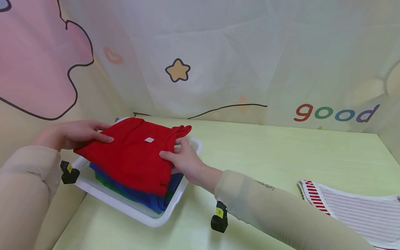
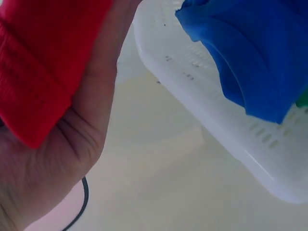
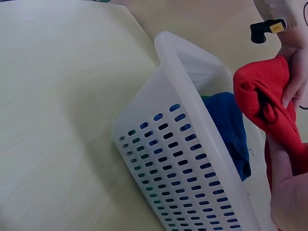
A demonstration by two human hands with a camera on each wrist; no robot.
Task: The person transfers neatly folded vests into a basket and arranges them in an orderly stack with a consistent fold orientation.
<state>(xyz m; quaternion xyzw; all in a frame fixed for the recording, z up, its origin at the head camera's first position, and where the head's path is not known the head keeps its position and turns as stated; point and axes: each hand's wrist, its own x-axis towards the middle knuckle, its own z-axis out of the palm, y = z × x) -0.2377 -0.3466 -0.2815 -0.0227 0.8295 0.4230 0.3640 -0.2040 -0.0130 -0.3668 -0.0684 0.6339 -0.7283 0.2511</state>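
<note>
A folded red shirt (image 1: 134,156) with a small white label is held over a white laundry basket (image 1: 131,216). My left hand (image 1: 79,133) grips its left edge, thumb on top and the other fingers hidden beneath the cloth. At the opposite edge my right hand (image 1: 189,161) pinches the fabric between thumb and fingers. Below the red shirt, a blue garment (image 2: 255,57) lies in the basket. Part of a green garment (image 1: 114,188) shows under the blue one. In the right wrist view the red cloth (image 3: 262,86) hangs above the basket's rim.
The basket stands on a pale table (image 1: 265,156) at the left, near the side wall. A striped red-and-white cloth (image 1: 353,208) lies at the table's right, partly behind my right sleeve. A printed curtain (image 1: 218,62) closes off the back.
</note>
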